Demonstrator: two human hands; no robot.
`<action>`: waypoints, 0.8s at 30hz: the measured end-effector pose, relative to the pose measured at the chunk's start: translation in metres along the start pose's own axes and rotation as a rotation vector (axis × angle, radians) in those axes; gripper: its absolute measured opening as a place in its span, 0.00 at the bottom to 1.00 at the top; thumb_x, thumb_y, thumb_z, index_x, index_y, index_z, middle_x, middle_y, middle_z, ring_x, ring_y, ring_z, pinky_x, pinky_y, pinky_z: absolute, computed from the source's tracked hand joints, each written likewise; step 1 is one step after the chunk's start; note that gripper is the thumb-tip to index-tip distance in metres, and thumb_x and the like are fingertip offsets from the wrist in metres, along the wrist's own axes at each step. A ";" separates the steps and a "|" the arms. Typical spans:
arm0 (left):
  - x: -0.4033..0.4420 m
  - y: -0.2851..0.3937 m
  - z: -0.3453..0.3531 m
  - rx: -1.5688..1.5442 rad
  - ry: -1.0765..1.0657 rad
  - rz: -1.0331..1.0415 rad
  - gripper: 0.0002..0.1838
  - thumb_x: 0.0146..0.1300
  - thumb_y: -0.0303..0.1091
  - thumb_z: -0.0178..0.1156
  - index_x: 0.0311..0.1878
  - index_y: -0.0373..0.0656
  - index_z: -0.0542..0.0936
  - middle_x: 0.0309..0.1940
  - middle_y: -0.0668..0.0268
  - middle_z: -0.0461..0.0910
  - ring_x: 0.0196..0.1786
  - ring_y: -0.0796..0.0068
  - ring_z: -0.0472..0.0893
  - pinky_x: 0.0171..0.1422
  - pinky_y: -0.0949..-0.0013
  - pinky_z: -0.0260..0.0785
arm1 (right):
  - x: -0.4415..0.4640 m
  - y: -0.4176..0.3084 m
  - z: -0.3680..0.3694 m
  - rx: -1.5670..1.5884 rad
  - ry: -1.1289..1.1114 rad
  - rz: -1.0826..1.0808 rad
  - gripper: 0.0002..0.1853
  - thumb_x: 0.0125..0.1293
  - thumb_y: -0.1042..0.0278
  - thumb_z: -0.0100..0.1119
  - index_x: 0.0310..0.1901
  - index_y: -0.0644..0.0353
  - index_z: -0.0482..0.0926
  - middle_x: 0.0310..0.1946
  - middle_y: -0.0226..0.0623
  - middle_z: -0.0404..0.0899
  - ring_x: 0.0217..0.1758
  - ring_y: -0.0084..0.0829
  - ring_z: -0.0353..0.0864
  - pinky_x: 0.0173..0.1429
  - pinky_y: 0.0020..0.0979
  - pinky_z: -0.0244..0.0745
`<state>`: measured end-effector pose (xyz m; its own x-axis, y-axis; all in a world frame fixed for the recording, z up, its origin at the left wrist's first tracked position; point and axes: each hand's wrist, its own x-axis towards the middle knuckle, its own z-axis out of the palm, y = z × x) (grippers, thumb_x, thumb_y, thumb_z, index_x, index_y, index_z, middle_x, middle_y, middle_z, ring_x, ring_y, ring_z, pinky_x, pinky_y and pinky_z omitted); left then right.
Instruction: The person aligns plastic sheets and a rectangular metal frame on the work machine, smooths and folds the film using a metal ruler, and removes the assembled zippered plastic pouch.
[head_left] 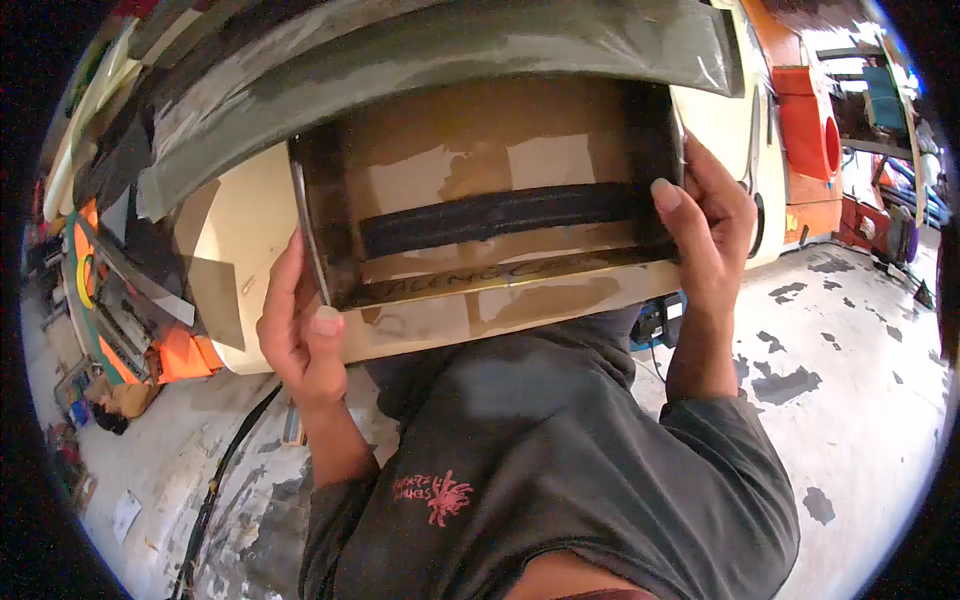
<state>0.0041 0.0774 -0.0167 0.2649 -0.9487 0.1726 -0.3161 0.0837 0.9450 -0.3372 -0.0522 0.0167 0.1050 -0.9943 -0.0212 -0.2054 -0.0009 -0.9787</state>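
Note:
A shallow rectangular box-like frame is held in front of my torso, with dark inner sides and handwriting along its near edge. Brown and pale patches show inside it, crossed by a black strip. My left hand grips its left end, thumb on the near corner. Around the right end my right hand is closed, the thumb on the upper edge. Just beyond the frame, a grey-green plastic-looking sheet runs across a cream tabletop.
An orange-red piece with a round hole stands at the right by shelving. Orange and green items are piled at the left. A black cable crosses the worn, paint-chipped floor.

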 end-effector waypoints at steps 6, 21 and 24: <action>-0.001 0.000 0.000 0.049 0.022 -0.027 0.45 0.77 0.55 0.61 0.79 0.21 0.67 0.77 0.40 0.74 0.77 0.51 0.77 0.83 0.53 0.65 | 0.004 0.003 -0.001 -0.048 -0.016 -0.040 0.32 0.74 0.68 0.68 0.74 0.77 0.75 0.24 0.18 0.71 0.27 0.12 0.64 0.31 0.22 0.53; -0.006 -0.008 -0.003 0.026 0.047 -0.002 0.46 0.75 0.55 0.65 0.79 0.21 0.68 0.77 0.40 0.73 0.78 0.50 0.76 0.84 0.52 0.64 | 0.004 -0.003 0.007 0.111 0.054 0.069 0.32 0.74 0.68 0.67 0.74 0.79 0.74 0.33 0.24 0.80 0.33 0.13 0.70 0.35 0.20 0.58; -0.004 -0.002 -0.001 -0.016 0.028 -0.007 0.44 0.76 0.52 0.65 0.79 0.20 0.68 0.78 0.40 0.72 0.79 0.50 0.74 0.84 0.52 0.64 | 0.004 -0.001 0.004 0.079 0.045 0.068 0.34 0.72 0.64 0.67 0.73 0.81 0.74 0.36 0.26 0.82 0.34 0.14 0.71 0.38 0.19 0.59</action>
<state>0.0047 0.0817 -0.0193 0.2927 -0.9404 0.1731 -0.2991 0.0819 0.9507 -0.3329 -0.0556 0.0166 0.0496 -0.9955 -0.0811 -0.1331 0.0739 -0.9883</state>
